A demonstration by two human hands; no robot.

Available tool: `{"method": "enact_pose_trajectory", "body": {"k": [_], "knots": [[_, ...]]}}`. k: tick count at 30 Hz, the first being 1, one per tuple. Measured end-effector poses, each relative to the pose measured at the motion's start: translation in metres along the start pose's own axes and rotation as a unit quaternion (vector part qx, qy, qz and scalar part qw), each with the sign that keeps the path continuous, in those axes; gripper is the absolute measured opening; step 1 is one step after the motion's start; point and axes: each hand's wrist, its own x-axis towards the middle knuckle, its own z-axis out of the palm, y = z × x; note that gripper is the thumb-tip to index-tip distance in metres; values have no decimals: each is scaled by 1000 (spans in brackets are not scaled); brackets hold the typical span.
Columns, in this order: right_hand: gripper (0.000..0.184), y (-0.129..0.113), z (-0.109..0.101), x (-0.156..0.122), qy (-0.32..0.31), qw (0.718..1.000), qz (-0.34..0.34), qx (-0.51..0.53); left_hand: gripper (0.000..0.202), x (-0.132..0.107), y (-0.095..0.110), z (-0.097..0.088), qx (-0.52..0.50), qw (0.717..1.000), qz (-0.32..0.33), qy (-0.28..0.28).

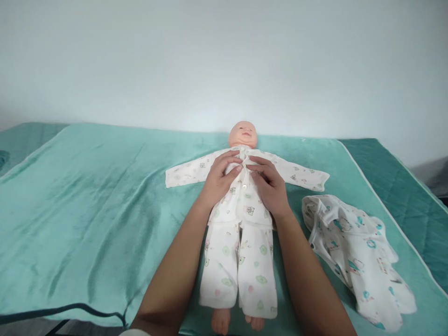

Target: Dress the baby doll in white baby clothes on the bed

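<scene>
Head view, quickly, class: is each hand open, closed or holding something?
Left hand: curved on the shirt; whether it pinches cannot be told.
Right hand: also curved there; whether it pinches cannot be told.

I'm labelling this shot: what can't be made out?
In the head view:
Arms of the doll: hidden by the sleeves.
Shirt front: partly covered by the left hand and right hand.
Underside of the loose garment: hidden by its top.
Dark thing at right: cut off by the edge.
</scene>
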Motion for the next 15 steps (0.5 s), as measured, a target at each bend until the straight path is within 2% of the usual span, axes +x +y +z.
{"method": "enact_pose_trajectory", "body": {"k": [6,11,15], "knots": [[24,0,-1,0,-8,1000,-14,-12,21,1,2,-1,28,1000,-1,-13],[25,0,-1,-1,-17,999,-23,-21,20,2,0,-2,0,1000,-5,-21],[27,-1,-1,-1,-27,998,-37,-45,17,5,2,-2,-36,999,-33,-12]]}}
